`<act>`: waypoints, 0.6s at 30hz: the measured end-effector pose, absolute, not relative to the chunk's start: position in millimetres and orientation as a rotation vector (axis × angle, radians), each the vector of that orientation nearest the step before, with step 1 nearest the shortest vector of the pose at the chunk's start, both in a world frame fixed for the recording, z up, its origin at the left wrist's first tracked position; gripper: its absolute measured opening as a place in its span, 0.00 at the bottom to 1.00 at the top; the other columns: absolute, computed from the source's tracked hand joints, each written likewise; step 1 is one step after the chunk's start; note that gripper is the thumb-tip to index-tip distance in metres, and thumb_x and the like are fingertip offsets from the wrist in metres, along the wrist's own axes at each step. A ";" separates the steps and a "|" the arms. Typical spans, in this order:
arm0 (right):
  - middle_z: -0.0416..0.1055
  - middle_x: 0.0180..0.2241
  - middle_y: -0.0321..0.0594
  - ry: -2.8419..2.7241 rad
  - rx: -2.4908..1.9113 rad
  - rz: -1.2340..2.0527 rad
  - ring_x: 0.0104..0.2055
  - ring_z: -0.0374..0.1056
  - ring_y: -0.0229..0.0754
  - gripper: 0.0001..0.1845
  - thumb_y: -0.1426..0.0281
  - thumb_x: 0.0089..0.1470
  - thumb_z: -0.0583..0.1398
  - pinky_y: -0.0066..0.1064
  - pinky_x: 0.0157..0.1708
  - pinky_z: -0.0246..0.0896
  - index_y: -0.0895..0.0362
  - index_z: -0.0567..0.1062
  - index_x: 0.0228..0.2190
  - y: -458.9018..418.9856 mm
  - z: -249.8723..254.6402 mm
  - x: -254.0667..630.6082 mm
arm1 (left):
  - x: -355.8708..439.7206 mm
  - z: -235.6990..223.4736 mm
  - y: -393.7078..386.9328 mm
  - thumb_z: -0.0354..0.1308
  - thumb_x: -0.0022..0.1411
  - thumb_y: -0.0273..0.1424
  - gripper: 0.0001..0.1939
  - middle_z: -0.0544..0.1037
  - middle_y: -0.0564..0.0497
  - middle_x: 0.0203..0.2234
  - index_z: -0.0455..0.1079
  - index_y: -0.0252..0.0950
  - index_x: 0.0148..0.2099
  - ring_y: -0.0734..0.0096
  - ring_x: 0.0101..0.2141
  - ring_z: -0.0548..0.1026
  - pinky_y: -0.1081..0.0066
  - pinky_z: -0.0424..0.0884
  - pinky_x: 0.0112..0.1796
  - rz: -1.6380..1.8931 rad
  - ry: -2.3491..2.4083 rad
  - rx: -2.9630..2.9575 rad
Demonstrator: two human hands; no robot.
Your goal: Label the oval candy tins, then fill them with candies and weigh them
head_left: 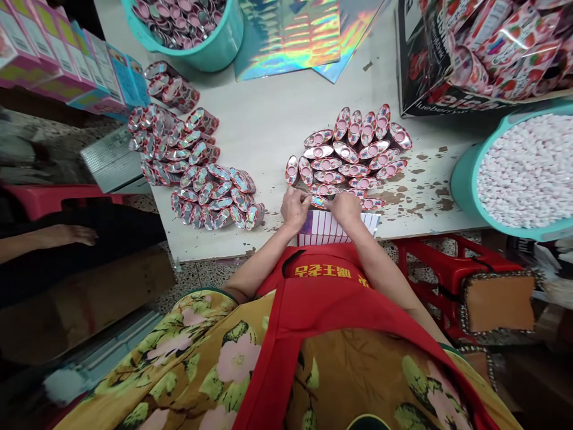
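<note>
At the table's near edge, my left hand (pixel 295 209) and my right hand (pixel 344 209) are closed, thumb and fingers pinched at opposite ends of one small strawberry-printed pack. A shiny holographic sticker (pixel 319 201) lies on top of that pack. Beyond my hands stands a cluster of similar oval-topped packs (pixel 329 163), most showing a round pink cap. Partly under my wrists lies a sheet of pale rectangular stickers (pixel 329 224). The fingertips partly cover the pack they touch.
More packs (pixel 219 197) with shiny tops stand at left. A teal tub (pixel 215 54) holds pink caps; another teal tub (pixel 470 173) holds white pellets. Holographic sheets (pixel 286 36) and a black carton (pixel 418 83) lie further back. Another person's hand (pixel 76 235) is at left.
</note>
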State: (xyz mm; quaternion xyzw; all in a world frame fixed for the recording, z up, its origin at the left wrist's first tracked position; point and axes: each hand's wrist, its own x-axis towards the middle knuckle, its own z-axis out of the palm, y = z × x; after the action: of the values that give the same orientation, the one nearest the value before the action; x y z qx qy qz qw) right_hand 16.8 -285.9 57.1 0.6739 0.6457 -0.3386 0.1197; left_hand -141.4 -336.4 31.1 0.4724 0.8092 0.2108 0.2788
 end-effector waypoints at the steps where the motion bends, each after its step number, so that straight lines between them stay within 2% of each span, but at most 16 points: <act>1: 0.80 0.39 0.59 1.885 1.967 -0.955 0.42 0.75 0.56 0.19 0.58 0.54 0.66 0.38 0.40 0.64 0.62 0.84 0.37 -285.0 57.9 19.3 | -141.9 30.7 -336.3 0.65 0.60 0.32 0.06 0.77 0.49 0.39 0.73 0.39 0.39 0.61 0.39 0.74 0.66 0.64 0.39 0.579 2.187 1.226; 3: 0.79 0.39 0.58 1.921 1.936 -0.930 0.42 0.74 0.55 0.18 0.58 0.56 0.65 0.38 0.40 0.63 0.61 0.83 0.37 -286.9 59.2 24.6 | -142.8 29.4 -334.5 0.66 0.59 0.33 0.11 0.78 0.51 0.36 0.73 0.40 0.44 0.63 0.36 0.74 0.67 0.63 0.37 0.572 2.195 1.157; 6: 0.78 0.43 0.53 2.104 1.893 -0.903 0.44 0.72 0.53 0.14 0.62 0.63 0.60 0.37 0.40 0.61 0.57 0.81 0.41 -299.6 60.8 30.7 | -147.1 27.0 -330.5 0.64 0.62 0.32 0.03 0.79 0.51 0.29 0.74 0.39 0.36 0.63 0.33 0.75 0.68 0.63 0.37 0.504 2.137 1.181; 9: 0.75 0.48 0.51 2.384 1.803 -0.824 0.50 0.66 0.53 0.16 0.60 0.67 0.55 0.37 0.41 0.59 0.56 0.79 0.45 -317.9 60.2 33.3 | -163.1 27.9 -330.9 0.61 0.64 0.31 0.06 0.80 0.51 0.29 0.74 0.38 0.32 0.63 0.32 0.74 0.68 0.63 0.37 0.433 2.167 1.203; 12: 0.75 0.47 0.51 2.574 1.598 -0.788 0.52 0.62 0.54 0.19 0.58 0.67 0.54 0.40 0.45 0.55 0.57 0.78 0.46 -331.5 55.8 32.2 | -187.2 35.0 -341.6 0.58 0.67 0.33 0.07 0.81 0.47 0.36 0.76 0.38 0.40 0.60 0.38 0.75 0.66 0.64 0.40 0.365 2.326 1.276; 15: 0.76 0.45 0.50 2.606 1.504 -0.798 0.51 0.60 0.55 0.18 0.58 0.66 0.57 0.42 0.47 0.51 0.57 0.79 0.45 -336.6 49.8 28.7 | -196.1 44.0 -360.1 0.58 0.69 0.37 0.13 0.79 0.42 0.45 0.75 0.38 0.50 0.56 0.47 0.72 0.62 0.64 0.47 0.321 2.325 1.612; 18: 0.77 0.45 0.49 2.576 1.506 -0.822 0.51 0.60 0.56 0.17 0.58 0.64 0.59 0.43 0.48 0.49 0.56 0.79 0.45 -336.7 47.5 25.8 | -180.9 47.4 -375.0 0.59 0.68 0.39 0.12 0.79 0.44 0.45 0.76 0.40 0.49 0.55 0.48 0.71 0.60 0.64 0.48 0.196 1.964 1.895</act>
State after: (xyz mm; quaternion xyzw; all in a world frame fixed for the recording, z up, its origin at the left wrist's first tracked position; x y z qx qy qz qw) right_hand 25.8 -336.7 47.5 0.4863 0.8322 -0.2655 0.0232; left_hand -180.9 -375.0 47.4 0.6785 0.7030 0.0703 0.2014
